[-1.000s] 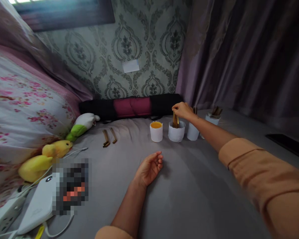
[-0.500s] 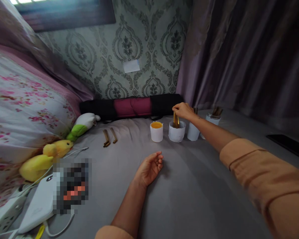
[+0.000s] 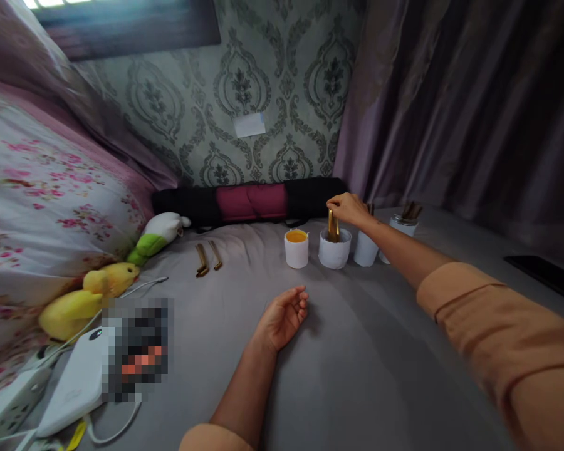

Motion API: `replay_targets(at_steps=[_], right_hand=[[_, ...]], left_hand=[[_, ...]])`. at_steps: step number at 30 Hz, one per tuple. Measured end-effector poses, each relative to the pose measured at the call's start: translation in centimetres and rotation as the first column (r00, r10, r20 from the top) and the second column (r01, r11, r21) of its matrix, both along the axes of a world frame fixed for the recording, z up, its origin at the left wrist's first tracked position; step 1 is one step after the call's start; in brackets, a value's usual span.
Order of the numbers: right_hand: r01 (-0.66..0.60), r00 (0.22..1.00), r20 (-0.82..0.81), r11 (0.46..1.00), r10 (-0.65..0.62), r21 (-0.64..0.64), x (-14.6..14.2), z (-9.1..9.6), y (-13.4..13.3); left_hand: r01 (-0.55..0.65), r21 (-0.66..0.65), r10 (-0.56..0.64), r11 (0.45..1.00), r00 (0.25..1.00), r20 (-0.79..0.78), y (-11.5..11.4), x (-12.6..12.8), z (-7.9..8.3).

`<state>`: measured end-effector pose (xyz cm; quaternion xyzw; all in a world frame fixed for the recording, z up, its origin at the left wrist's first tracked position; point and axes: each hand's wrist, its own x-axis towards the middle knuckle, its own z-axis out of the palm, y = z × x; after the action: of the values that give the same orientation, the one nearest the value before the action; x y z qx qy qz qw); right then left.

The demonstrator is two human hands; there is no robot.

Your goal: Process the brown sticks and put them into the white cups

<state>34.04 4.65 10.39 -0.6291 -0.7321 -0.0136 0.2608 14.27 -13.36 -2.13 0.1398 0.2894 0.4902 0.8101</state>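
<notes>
My right hand [image 3: 348, 208] reaches far forward and pinches a golden stick [image 3: 331, 225] that stands in a white cup [image 3: 334, 250]. Left of that cup is a white cup with yellow-orange liquid [image 3: 296, 248]. Right of it stand another white cup [image 3: 365, 248] and a glass jar with brown sticks [image 3: 402, 222]. My left hand [image 3: 282, 317] rests on the grey bed sheet [image 3: 357, 351], palm up, fingers loosely curled and empty. Two golden bent sticks [image 3: 207, 258] lie on the sheet to the left of the cups.
A black and maroon bolster [image 3: 249, 202] lies along the patterned wall. Yellow and green-white plush toys [image 3: 109, 279] sit at the left by a floral pillow [image 3: 42, 207]. A white power bank with cables [image 3: 70, 391] lies near left. A dark flat object [image 3: 545, 272] is at the right.
Almost nothing has moved; the view shifted slightly right. My right hand stays on the golden stick in the cup and my left hand has not moved.
</notes>
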Motion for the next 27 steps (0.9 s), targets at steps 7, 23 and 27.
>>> replay_targets(at_steps=[7,23,27], right_hand=[[-0.010,0.996,-0.087,0.999,0.014,0.046,0.0,0.3,-0.2],[-0.034,0.856,-0.500,0.981,0.127,0.191,0.5,0.5,-1.9],[0.018,0.766,-0.636,0.985,0.097,0.172,0.7,0.4,-2.8]], left_hand=[[-0.002,-0.009,0.002,1.000,1.000,-0.003,0.1,-0.1,0.0],[0.019,-0.004,-0.019,1.000,1.000,0.018,-0.1,-0.2,-0.1],[0.019,0.009,-0.019,1.000,1.000,0.022,-0.1,-0.3,-0.2]])
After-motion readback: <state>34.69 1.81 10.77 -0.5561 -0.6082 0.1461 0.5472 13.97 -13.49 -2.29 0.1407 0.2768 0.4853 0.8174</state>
